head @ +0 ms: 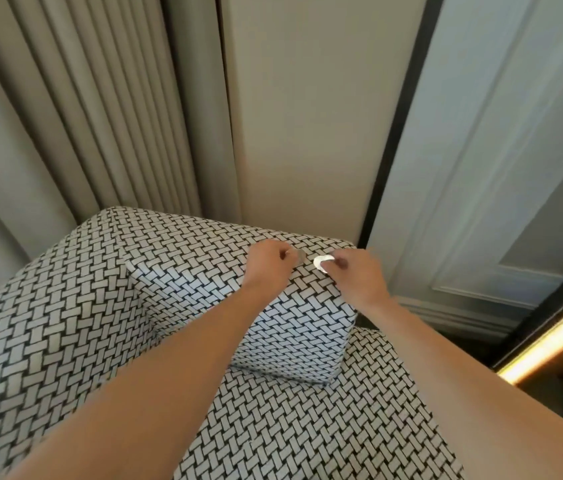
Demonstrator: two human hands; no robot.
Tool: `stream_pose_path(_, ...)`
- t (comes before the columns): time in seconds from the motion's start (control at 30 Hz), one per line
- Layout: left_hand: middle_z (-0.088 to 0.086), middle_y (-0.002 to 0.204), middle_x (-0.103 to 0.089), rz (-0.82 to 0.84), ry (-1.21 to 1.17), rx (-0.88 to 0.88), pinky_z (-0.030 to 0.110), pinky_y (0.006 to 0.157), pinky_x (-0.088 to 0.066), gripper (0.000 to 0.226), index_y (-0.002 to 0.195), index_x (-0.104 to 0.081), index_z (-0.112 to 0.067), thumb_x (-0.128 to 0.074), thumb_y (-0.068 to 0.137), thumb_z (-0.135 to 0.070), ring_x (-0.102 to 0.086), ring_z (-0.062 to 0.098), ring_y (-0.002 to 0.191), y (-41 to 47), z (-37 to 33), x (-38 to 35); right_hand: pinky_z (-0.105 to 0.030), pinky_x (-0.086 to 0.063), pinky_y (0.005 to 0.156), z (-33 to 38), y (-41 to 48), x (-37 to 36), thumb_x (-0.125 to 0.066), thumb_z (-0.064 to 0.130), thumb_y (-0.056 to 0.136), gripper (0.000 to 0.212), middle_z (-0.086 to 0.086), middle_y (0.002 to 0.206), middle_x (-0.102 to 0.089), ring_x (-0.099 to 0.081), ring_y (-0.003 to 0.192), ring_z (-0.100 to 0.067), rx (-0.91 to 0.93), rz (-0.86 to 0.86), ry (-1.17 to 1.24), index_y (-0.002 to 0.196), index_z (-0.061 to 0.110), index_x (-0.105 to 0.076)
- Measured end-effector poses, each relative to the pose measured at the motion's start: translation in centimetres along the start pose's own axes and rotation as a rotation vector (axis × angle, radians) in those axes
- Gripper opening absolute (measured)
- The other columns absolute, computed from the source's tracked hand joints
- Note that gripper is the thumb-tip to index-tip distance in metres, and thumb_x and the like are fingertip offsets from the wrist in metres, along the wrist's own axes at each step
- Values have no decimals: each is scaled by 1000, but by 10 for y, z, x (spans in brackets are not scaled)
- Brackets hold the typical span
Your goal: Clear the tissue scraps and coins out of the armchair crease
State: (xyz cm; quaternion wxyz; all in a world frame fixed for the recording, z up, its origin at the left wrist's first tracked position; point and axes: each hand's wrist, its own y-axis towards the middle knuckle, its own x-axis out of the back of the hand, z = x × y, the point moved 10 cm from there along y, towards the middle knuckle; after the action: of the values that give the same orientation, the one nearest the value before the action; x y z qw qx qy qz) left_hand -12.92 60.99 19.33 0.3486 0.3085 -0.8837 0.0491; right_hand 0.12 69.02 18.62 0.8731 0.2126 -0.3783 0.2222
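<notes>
An armchair (65, 341) in black-and-white woven fabric fills the lower half of the head view. Both my hands hover over the top of its right armrest (301, 320). My left hand (269, 263) has curled fingers that pinch a small grey coin (299, 254) at its fingertips. My right hand (356, 275) pinches a shiny silver coin (322, 262) between thumb and fingers. The two coins sit close together, a few centimetres apart. The seat crease lies under my forearms and is mostly hidden. No tissue scraps show.
Beige pleated curtains (83, 116) hang behind the chair at the left. A cream wall panel (307, 116) stands behind the armrest. A grey panelled door (498, 168) is at the right, with a lit yellow strip (557, 337) near the floor.
</notes>
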Motion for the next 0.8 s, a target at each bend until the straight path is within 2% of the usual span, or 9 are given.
stream_pose_path(0.03, -3, 71, -51, 2, 91, -53, 8, 56, -37, 26, 80, -65, -2, -52, 95, -18, -42, 11, 63, 2, -4, -1, -15, -31, 56, 4, 2, -3, -56, 18, 93, 27, 0, 61, -50, -42, 59, -14, 24, 3, -10, 69, 7, -57)
stream_pose_path(0.1, 4, 107, -51, 6, 330, -135, 24, 87, -37, 28, 112, -61, -10, -41, 99, -25, -40, 19, 96, 5, -5, -7, -22, -32, 69, 10, 5, -11, -50, 17, 96, 21, -2, 73, -55, -48, 77, -20, 88, -19, -62, 80, 9, -61)
stream_pose_path(0.17, 6, 128, -42, -4, 491, -172, 33, 98, -33, 33, 126, -50, -20, -31, 101, -32, -33, 25, 112, 6, -1, -14, -31, -30, 87, 10, 4, -21, -42, 21, 99, 24, -7, 98, -61, -47, 98, -25, 127, -55, -177, 103, 10, -63)
stream_pose_path(0.27, 3, 147, -27, -19, 597, -173, 44, 110, -24, 35, 131, -42, -29, -24, 102, -34, -22, 31, 133, 3, 5, -19, -32, -31, 90, 10, -2, -26, -33, 29, 101, 32, -2, 114, -56, -42, 104, -22, 135, -120, -320, 120, 18, -56)
stream_pose_path(0.4, 0, 155, -16, 10, 643, -157, 49, 115, -13, 35, 133, -38, -34, -21, 102, -35, -12, 35, 141, 4, 10, -24, -34, -32, 90, 11, -10, -19, -36, 31, 100, 31, 3, 121, -52, -38, 114, -22, 108, -194, -343, 125, 28, -54)
stream_pose_path(0.47, -1, 155, -19, 18, 627, -160, 48, 115, -14, 34, 131, -39, -34, -20, 102, -35, -16, 33, 140, 4, 11, -24, -38, -29, 101, 10, -10, -23, -35, 32, 100, 34, 5, 129, -50, -33, 126, -23, 97, -161, -384, 130, 31, -51)
stream_pose_path(0.57, -3, 153, -25, 92, 608, -175, 47, 115, -13, 38, 139, -31, -35, -18, 103, -32, -16, 28, 141, 4, 13, -27, -40, -14, 114, 6, -8, -28, -26, 34, 102, 41, 8, 144, -41, -19, 141, -23, 69, -62, -387, 141, 31, -40)
stream_pose_path(0.7, -3, 159, -3, 209, 514, -128, 46, 117, 1, 47, 150, -5, -37, -13, 103, -36, 7, 26, 146, -3, 11, -32, -38, 1, 119, 1, -7, -40, -13, 38, 103, 50, 8, 157, -18, -1, 147, -15, 61, 126, -294, 151, 24, -15)
stream_pose_path(0.8, -2, 159, 7, 187, 469, -167, 45, 115, 10, 51, 150, 3, -32, -12, 102, -38, 20, 23, 144, -16, -17, -41, -35, 2, 119, -7, -11, -34, -14, 36, 103, 51, 5, 159, -13, 2, 146, -11, 57, 184, -84, 152, 21, -9)
